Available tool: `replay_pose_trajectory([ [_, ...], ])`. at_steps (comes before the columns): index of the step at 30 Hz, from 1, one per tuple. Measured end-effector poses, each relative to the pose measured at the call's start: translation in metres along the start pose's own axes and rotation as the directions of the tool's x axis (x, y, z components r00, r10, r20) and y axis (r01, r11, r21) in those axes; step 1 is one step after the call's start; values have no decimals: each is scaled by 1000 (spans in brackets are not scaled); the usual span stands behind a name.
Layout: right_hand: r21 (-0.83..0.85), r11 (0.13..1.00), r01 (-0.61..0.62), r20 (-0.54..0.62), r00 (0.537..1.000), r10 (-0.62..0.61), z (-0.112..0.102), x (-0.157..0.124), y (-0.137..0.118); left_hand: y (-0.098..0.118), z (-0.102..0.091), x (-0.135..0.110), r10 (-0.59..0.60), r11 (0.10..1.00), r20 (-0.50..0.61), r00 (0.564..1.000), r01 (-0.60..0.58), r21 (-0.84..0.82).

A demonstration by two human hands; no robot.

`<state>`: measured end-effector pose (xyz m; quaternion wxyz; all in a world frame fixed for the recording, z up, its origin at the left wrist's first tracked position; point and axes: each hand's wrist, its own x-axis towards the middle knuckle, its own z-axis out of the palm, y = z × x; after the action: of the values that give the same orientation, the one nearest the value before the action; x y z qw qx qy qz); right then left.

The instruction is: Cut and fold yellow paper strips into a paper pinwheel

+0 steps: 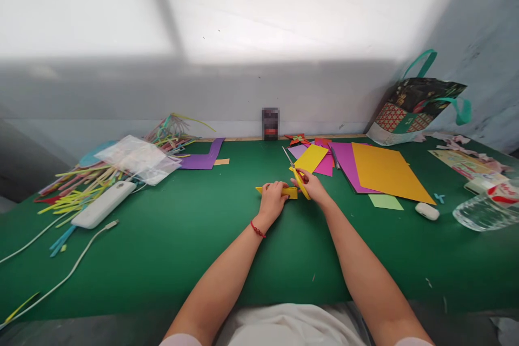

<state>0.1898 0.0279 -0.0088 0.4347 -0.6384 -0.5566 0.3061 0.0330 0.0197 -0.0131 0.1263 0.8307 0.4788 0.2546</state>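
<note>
My left hand (273,198) is closed over a narrow folded strip of yellow paper (291,192) on the green table, its fingers pressing the strip down. Yellow-handled scissors (300,183) are in my right hand (312,186), blades angled up and to the left, away from the strip. The right fingers wrap the handles close to the strip's right end; whether they touch it I cannot tell. Just beyond the scissors lies a yellow paper rectangle (313,158) on pink and lilac sheets.
Orange card (391,170) overlaps purple sheets to the right. Farther right are a white earbud case (427,211), a plastic bottle (486,210) and a patterned bag (413,111). Paper strips (68,197), a white power bank (104,205) and cables occupy the left. A dark box (271,123) stands at the wall.
</note>
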Motion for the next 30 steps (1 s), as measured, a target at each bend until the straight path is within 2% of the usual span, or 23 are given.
replay_pose_trajectory([
  [3,219,976,15,132,990,-45,3,0,2,-2,0,0,-25,1000,-20,999,25,-15],
  [6,282,959,38,182,979,-92,5,0,4,-3,0,1,-39,999,-33,999,38,-32],
  [10,334,942,36,186,977,-104,9,0,5,-2,-1,0,-40,998,-77,996,36,-44],
  [12,364,931,29,157,983,-92,9,2,5,0,-3,-1,-46,999,-164,985,42,-26],
  [15,386,923,-3,100,994,-39,7,3,3,0,-9,0,-132,991,-374,918,116,-64],
  [17,413,910,-32,55,998,11,4,2,1,-5,-14,3,-252,962,-460,851,170,-213],
  [18,435,899,-46,36,999,33,3,2,0,-8,-16,5,-329,926,-460,825,185,-330],
  [19,461,886,-59,26,998,53,1,1,-1,-12,-17,8,-404,860,-401,822,192,-473],
  [21,512,855,-88,27,996,87,0,0,-4,-19,-17,13,-477,615,-121,871,231,-754],
  [22,532,841,-103,31,994,102,0,-1,-5,-22,-16,15,-450,487,6,893,251,-837],
  [24,554,824,-123,40,992,121,0,-2,-8,-26,-14,17,-403,340,100,910,250,-907],
  [26,551,824,-132,47,991,127,0,-3,-10,-27,-11,17,-391,300,105,914,235,-924],
  [30,545,828,-132,60,991,119,0,-4,-10,-26,-9,16,-405,290,85,911,216,-932],
])
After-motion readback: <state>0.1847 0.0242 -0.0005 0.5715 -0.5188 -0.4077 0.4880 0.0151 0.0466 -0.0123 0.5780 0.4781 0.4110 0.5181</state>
